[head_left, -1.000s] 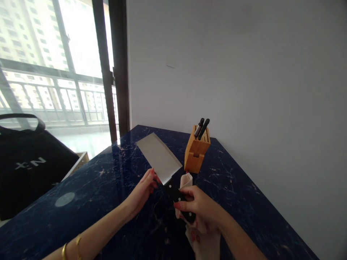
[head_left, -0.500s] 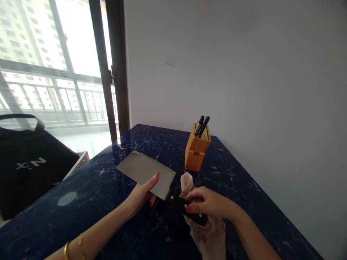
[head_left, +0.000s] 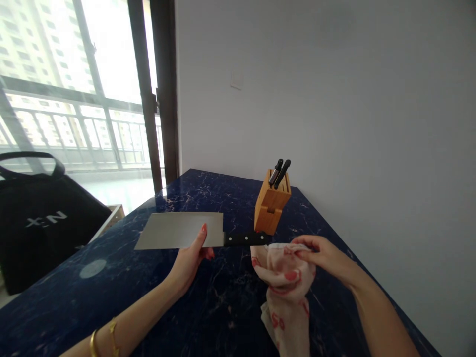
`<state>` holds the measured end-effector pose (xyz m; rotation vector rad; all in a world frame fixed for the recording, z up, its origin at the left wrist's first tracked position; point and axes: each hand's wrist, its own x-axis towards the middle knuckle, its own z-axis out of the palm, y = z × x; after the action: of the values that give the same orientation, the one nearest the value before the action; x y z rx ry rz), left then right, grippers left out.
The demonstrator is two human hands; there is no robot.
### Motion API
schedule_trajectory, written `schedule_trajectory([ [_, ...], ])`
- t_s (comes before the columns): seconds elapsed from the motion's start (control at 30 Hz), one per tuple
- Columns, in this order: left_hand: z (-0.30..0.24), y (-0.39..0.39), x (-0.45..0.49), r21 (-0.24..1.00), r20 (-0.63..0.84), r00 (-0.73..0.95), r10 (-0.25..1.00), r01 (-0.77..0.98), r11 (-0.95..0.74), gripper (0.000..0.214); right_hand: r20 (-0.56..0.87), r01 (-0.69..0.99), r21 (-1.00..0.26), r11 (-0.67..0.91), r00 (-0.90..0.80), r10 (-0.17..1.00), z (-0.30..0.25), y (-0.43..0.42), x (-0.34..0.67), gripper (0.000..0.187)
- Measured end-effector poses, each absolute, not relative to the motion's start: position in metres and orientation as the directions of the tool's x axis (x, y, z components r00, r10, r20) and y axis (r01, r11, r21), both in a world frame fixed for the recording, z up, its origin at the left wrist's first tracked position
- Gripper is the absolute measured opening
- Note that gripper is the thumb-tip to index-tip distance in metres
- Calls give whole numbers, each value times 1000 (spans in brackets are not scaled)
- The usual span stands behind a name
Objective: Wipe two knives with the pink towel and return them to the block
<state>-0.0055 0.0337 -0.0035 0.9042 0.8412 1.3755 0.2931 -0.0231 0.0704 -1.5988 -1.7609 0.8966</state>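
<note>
1. Pinching the upper fold of a bunched pink-and-white cloth with red print [head_left: 286, 282], the right hand [head_left: 323, 255] presses thumb and fingertips together; the cloth's lower part hangs toward 6 o'clock onto the countertop. Clock positions are read from between the hands.
2. Gripping a rectangular steel cleaver with a black riveted handle [head_left: 182, 230] by the blade's rear corner, the left hand [head_left: 189, 263] curls its fingers under the lower edge, one digit rising across the near face.
3. Lying level, the cleaver points its blade toward 9 o'clock and its handle toward 3 o'clock. This hold appears to leave the handle free of the fingers, its end just beside the cloth.
4. Standing at 12 o'clock, a slotted bamboo knife block [head_left: 271, 203] holds two black-handled knives [head_left: 278, 173], just beyond the handle's end and the nearest obstruction.
5. Spreading beneath all, a dark blue white-veined marble countertop [head_left: 219, 297] reaches toward a black fabric bag with white lettering [head_left: 40, 238] at 9 o'clock.
6. Closing the scene, a white wall [head_left: 372, 99] stands at 1 o'clock; a dark-framed glass door [head_left: 156, 99] stands at 11 o'clock.
</note>
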Motion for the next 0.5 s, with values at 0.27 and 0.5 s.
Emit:
schedule_trajectory([
  [0.27,-13,32,-1,984,48,-17,999,-173,-50,41,445,633,-769,89,431,785,90,-30,316,33],
  [0.5,-1,23,3,997,23,23,999,-69,-21,44,600,742,-644,184,343,723,83,-22,249,28],
])
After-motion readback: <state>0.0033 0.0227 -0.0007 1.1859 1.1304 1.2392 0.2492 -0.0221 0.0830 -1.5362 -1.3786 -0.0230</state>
